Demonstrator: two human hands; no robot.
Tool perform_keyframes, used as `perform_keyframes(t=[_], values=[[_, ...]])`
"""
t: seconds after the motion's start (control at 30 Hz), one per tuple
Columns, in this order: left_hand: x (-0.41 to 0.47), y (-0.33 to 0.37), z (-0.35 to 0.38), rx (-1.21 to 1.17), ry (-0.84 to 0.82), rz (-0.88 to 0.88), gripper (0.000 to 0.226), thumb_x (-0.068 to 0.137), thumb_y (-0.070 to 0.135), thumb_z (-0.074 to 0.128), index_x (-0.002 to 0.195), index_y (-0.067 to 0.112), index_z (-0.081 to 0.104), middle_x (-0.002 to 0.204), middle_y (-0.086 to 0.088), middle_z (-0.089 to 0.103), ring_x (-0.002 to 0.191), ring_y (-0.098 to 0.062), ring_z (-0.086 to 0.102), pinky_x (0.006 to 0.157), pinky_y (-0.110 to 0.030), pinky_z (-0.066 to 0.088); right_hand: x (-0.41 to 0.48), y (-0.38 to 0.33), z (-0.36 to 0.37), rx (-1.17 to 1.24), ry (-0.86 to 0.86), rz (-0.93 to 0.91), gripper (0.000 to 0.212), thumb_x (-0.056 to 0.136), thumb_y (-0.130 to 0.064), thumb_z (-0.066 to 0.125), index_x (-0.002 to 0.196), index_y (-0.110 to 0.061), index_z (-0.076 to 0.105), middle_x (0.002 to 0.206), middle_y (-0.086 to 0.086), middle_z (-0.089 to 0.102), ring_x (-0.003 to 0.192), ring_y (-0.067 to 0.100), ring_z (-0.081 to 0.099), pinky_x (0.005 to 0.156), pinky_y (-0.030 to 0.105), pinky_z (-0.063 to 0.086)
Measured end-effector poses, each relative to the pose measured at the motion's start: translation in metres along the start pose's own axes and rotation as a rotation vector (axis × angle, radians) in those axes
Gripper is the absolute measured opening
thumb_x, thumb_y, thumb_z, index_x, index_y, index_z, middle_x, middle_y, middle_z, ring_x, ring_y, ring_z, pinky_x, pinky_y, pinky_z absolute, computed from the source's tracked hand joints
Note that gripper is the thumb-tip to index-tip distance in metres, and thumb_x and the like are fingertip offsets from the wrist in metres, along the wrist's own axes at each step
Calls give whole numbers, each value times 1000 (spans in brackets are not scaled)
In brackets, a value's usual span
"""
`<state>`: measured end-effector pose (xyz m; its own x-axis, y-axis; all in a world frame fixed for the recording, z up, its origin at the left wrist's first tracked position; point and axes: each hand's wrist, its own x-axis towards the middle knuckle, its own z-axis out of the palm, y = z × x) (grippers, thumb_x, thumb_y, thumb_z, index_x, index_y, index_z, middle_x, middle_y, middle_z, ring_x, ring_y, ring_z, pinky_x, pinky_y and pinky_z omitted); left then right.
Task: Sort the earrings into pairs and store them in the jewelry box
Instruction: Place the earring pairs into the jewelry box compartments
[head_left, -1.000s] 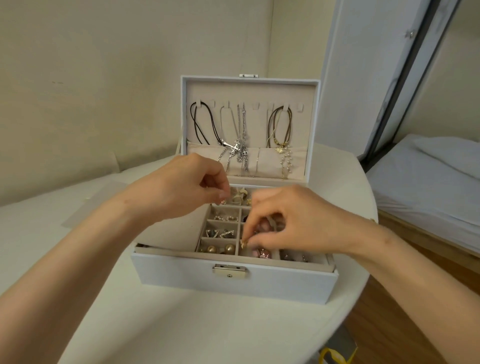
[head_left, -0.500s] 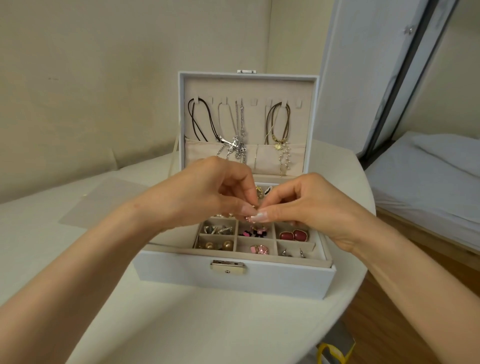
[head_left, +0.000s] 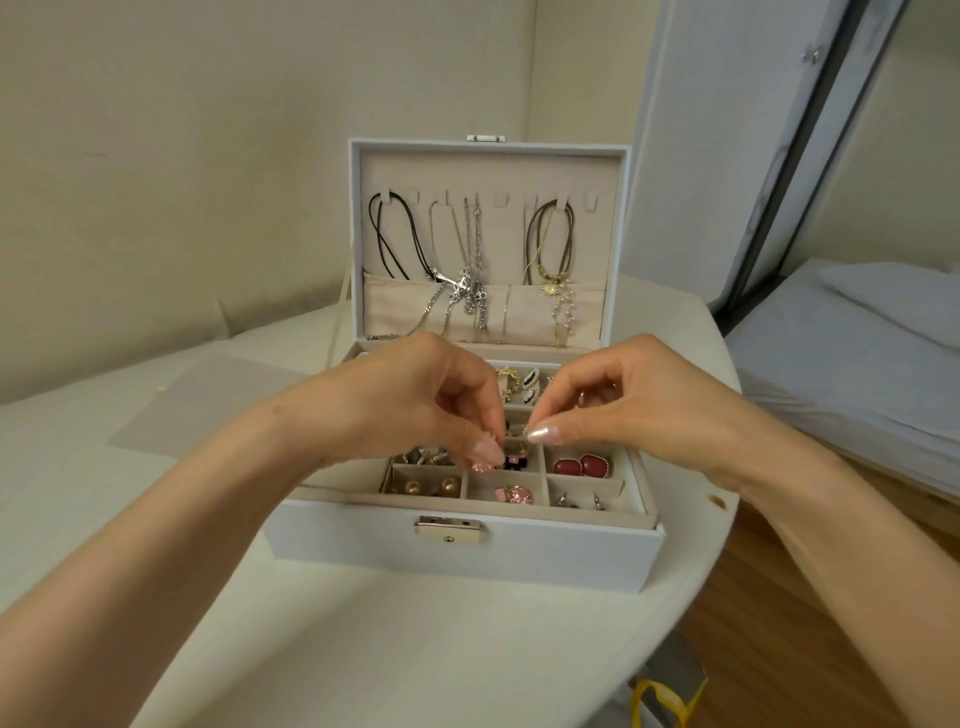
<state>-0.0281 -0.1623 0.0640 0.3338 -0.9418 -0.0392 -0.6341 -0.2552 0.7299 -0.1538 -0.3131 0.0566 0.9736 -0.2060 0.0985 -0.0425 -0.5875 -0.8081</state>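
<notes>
We have a white, grain-textured rectangular jewelry box (head_left: 545, 564) on a cream, round-edged table (head_left: 363, 649). Its long axis runs left to right, its pale metal clasp (head_left: 451, 529) faces us on the near wall, and its lid (head_left: 488, 166) stands upright at the far side. The lining is soft beige velvet, divided into small square compartments.

Both our hands hover over the middle of the tray. Our left hand (head_left: 410, 405) has its fingers curled, with thumb and forefinger pinching a small pink glittery earring (head_left: 483, 466) just above the middle row. It is too small for us to tell which way it points. Our right hand (head_left: 639, 410) brings thumb and forefinger tips together just to the right of it; whether they grip anything we cannot tell.

In the near row lie two gold pearl-like balls (head_left: 428, 487) at left, pink sparkling pieces (head_left: 517, 493) in the middle and silver studs (head_left: 579, 500) at right. Behind the studs sit glossy maroon oval earrings (head_left: 582, 466), side by side.

Inside the lid hang a black cord necklace (head_left: 388, 249), silver chains (head_left: 472, 296) and a brown cord with a gold sun pendant (head_left: 551, 288). A frosted sheet (head_left: 208, 405) lies flat on the table, left of the box.
</notes>
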Motion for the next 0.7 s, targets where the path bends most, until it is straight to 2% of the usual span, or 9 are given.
perform_keyframes(t=[0.07, 0.17, 0.23, 0.3, 0.43, 0.57, 0.7], values=[[0, 0, 3, 106, -11, -9, 11, 68, 12, 79, 69, 16, 69, 67, -1, 70, 59, -4, 60, 59, -17, 46, -2, 0, 0, -55, -61, -12, 3, 71, -19, 78, 74, -18, 76, 69, -3, 69, 50, -2, 49, 51, 10, 37], [2, 1, 7, 213, -16, -5, 12, 69, 16, 79, 67, 23, 70, 67, 7, 70, 59, 0, 58, 59, -14, 44, -2, 1, 5, -130, -108, -35, 5, 72, -17, 78, 77, -19, 77, 68, -6, 67, 55, -6, 52, 54, 8, 37], [2, 1, 8, 240, -33, 3, 12, 70, 16, 78, 69, 24, 70, 70, 6, 71, 62, -1, 60, 61, -15, 45, 0, 4, 11, -200, -107, -63, 9, 72, -19, 78, 78, -26, 77, 66, -12, 61, 63, -3, 52, 61, 12, 39], [2, 1, 9, 263, -37, 10, 13, 71, 15, 77, 70, 25, 70, 71, 6, 71, 65, -1, 61, 64, -14, 47, 2, 6, 15, -265, -107, -85, 10, 73, -24, 77, 79, -32, 76, 69, -10, 57, 69, 2, 51, 67, 22, 43], [1, 3, 12, 366, -43, 4, 17, 74, 15, 74, 70, 30, 67, 72, 9, 70, 68, 1, 60, 67, -15, 46, 1, 4, 17, -359, -124, -101, 10, 75, -26, 75, 82, -34, 76, 71, -8, 54, 74, 6, 51, 73, 32, 47], [0, 8, 17, 628, -4, 33, 18, 78, 23, 70, 72, 35, 57, 69, 15, 61, 68, 1, 51, 67, -20, 41, 1, 3, 13, -306, -61, -103, 12, 73, -21, 76, 75, -33, 76, 67, -9, 58, 68, 4, 51, 70, 28, 45], [-2, 10, 18, 689, 26, 43, 19, 79, 22, 67, 75, 34, 53, 70, 16, 58, 68, 1, 48, 62, -19, 37, -1, 5, 8, -227, -5, -114, 11, 75, -17, 75, 76, -28, 76, 72, 4, 66, 62, 8, 50, 60, 20, 40]])
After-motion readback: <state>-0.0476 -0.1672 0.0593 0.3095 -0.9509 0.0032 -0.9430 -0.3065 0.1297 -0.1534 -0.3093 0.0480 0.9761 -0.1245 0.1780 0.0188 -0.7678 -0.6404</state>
